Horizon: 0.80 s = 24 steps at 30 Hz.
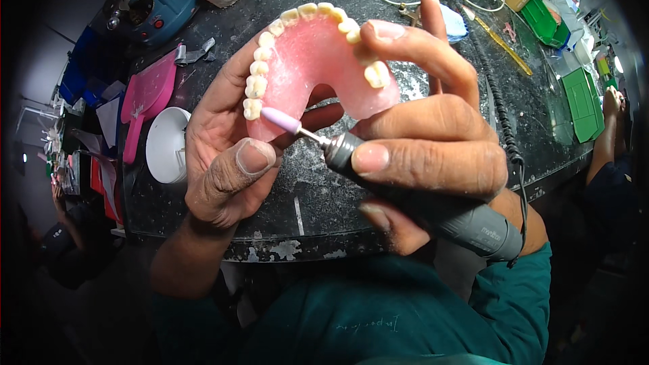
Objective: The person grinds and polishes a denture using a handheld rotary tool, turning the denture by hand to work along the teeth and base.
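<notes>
A pink denture [304, 47] with a curved row of ivory teeth is held up above the bench. My left hand [226, 142] grips its left end, thumb in front and fingers behind. In my right hand [433, 142] lies a dark grey rotary handpiece [433, 213], held between thumb and fingers. Its pale purple grinding bit [281, 120] meets the pink base beside the last tooth on the left; whether it is spinning I cannot tell. My right index finger rests against the denture's right-hand teeth, and another finger lies along its lower right edge.
The dark, dust-marked bench [297, 196] carries a white bowl [167, 145], a pink dustpan [150, 94] and a blue machine [152, 7]. Green trays [583, 105] stand at the right. A coiled black cord [497, 105] runs to the handpiece. Other people's arms [608, 122] show at both sides.
</notes>
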Available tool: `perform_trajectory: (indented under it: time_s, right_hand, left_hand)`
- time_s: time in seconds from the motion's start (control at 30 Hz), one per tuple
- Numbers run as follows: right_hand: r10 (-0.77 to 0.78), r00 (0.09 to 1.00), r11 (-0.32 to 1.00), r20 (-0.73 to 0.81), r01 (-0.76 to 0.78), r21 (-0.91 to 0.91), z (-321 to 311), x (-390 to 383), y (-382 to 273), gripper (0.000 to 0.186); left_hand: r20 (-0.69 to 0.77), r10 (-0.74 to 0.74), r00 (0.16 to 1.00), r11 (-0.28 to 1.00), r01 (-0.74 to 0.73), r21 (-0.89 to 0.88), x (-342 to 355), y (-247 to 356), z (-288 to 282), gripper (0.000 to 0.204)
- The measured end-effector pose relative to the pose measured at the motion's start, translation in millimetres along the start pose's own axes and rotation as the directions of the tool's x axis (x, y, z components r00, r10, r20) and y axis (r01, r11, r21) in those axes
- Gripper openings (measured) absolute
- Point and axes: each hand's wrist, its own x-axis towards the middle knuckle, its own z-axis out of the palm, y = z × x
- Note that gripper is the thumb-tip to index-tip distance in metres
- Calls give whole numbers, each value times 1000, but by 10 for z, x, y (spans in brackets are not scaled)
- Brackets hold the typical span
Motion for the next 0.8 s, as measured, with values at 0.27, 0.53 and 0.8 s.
perform_trajectory:
  time_s: [0.27, 0.53, 0.8]
  right_hand:
    - [-30, 1000, 1000, -5, 30, -4, 2, 11, 21, 27]
    - [-8, 1000, 1000, -12, 9, 15, 2, 19, 7, 29]
    - [7, 1000, 1000, -27, -8, -17, 6, 20, -28, 28]
  left_hand:
    - [9, -18, 1000, 1000, 18, -18, -8, 7, 1, 87]
    - [23, -12, 1000, 1000, 12, 5, 9, 2, 0, 87]
    - [6, -14, 1000, 1000, 14, 16, 28, 3, 26, 91]
